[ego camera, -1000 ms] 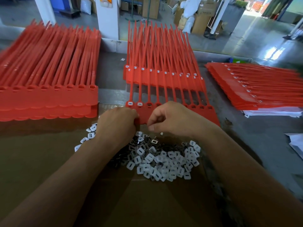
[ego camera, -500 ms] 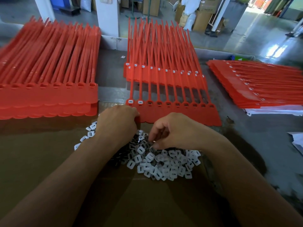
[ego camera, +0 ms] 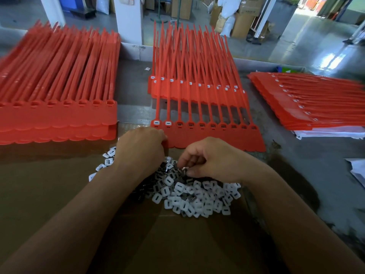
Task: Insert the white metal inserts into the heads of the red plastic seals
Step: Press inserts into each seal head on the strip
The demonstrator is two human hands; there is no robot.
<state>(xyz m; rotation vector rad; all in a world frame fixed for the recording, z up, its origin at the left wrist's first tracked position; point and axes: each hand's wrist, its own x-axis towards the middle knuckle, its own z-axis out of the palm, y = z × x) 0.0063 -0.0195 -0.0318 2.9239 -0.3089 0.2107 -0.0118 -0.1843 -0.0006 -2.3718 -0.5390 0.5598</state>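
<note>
While only two of ten heads (ego camera: 213, 125) on the centre-frame seal strip (ego camera: 209, 138) hold inserts (ego camera: 156, 122), the left hand (ego camera: 140, 150) grips its edge and the right hand (ego camera: 214, 161) pinches another insert (ego camera: 184, 169) from the pile (ego camera: 197, 200) below.

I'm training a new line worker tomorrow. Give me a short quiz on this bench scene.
1. True or false: the right hand reaches into the pile of white inserts.
2. How many heads on the front strip of seals already hold an insert? A) none B) two C) all
3. Fill in: the left hand grips that strip near its ___ end (left or right, as seen).
Key: 1 true; 2 B; 3 left.
</note>
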